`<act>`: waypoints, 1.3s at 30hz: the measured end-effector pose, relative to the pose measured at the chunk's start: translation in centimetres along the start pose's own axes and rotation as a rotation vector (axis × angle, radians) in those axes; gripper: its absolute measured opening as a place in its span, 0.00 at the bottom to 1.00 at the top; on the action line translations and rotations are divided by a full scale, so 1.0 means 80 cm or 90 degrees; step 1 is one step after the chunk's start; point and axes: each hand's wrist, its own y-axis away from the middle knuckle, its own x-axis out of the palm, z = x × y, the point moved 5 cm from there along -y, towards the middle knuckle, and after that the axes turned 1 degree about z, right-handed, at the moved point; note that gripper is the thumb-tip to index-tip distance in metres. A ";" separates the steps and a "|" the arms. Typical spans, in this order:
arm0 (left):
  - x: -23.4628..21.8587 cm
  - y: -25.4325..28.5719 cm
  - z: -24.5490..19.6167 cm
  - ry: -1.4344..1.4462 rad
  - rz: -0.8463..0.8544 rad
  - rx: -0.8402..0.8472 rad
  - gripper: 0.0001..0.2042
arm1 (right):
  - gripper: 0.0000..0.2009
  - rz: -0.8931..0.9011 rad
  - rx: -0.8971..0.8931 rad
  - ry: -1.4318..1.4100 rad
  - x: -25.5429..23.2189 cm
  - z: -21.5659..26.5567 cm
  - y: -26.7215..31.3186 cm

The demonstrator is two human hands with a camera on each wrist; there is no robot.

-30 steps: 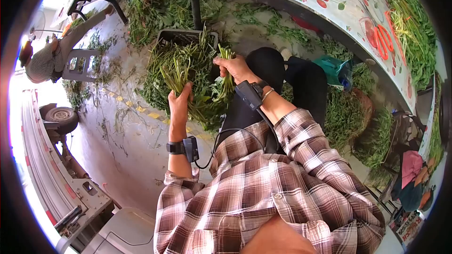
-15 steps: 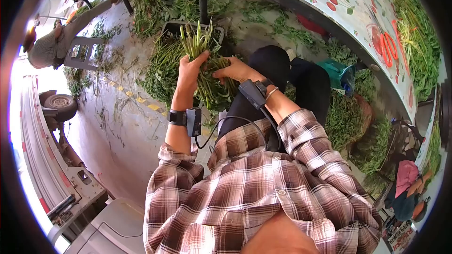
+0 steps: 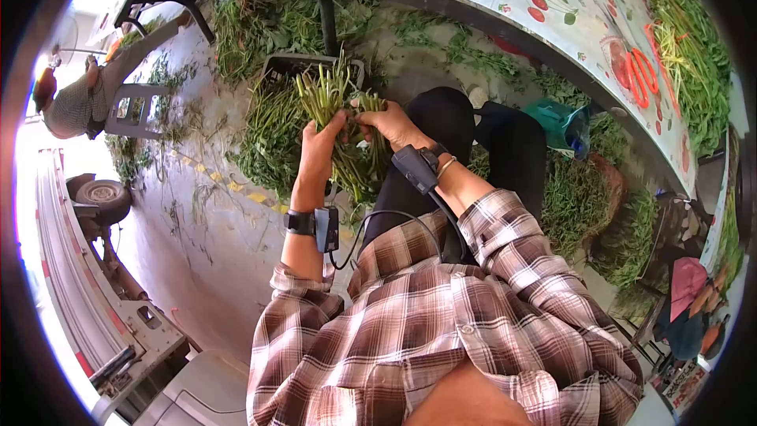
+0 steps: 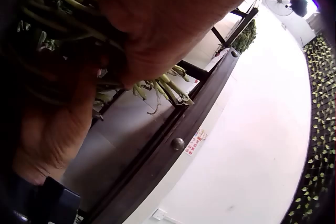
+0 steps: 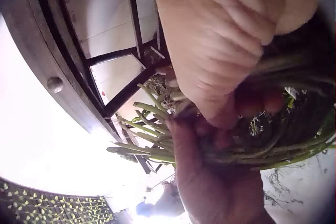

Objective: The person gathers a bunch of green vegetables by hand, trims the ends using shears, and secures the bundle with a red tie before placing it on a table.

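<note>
In the head view my left hand (image 3: 317,148) grips a bunch of green leafy stems (image 3: 323,95), cut ends pointing away from me and leaves hanging below. Just right of it, my right hand (image 3: 392,128) holds more stems (image 3: 371,102), its thumb and fingertips close against the left hand's bunch. The right wrist view has the left hand (image 5: 215,192) wrapped round the stems (image 5: 152,129), with the right hand (image 5: 215,40) above. In the left wrist view the left hand (image 4: 173,19) covers most of the bunch, so its fingertips are hidden.
Beyond the hands stands a dark plastic crate (image 3: 356,71), with a heap of greens (image 3: 272,142) before it. A table with a fruit-print cloth (image 3: 505,0) runs across the top, bearing orange-handled scissors (image 3: 643,77) and greens (image 3: 694,71). A teal bag (image 3: 556,122) lies beside my knees. Another person (image 3: 75,102) is at left.
The hands, apart a second ago with a bunch in each, have come together. My left hand moved right and up, then slightly back down, with its stems.
</note>
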 end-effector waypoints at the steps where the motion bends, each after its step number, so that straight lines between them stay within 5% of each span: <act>1: 0.001 0.003 0.002 0.008 -0.001 0.006 0.08 | 0.12 -0.054 -0.006 -0.049 -0.005 0.001 0.003; 5: -0.008 0.011 0.010 -0.015 -0.015 -0.024 0.08 | 0.17 -0.112 -0.050 -0.102 -0.008 0.006 0.008; 11: -0.020 0.020 0.008 -0.068 0.006 -0.028 0.11 | 0.09 -0.097 -0.025 -0.110 -0.009 0.014 0.016; 18: -0.003 0.024 0.018 0.067 0.107 -0.087 0.12 | 0.10 -0.007 -0.017 -0.122 -0.003 0.010 0.011; 27: -0.004 0.023 0.036 0.102 0.064 -0.088 0.10 | 0.08 -0.045 -0.069 -0.102 -0.010 0.004 0.007; 39: -0.015 0.016 0.048 -0.164 0.018 -0.025 0.07 | 0.08 -0.031 -0.052 -0.046 -0.002 0.007 0.014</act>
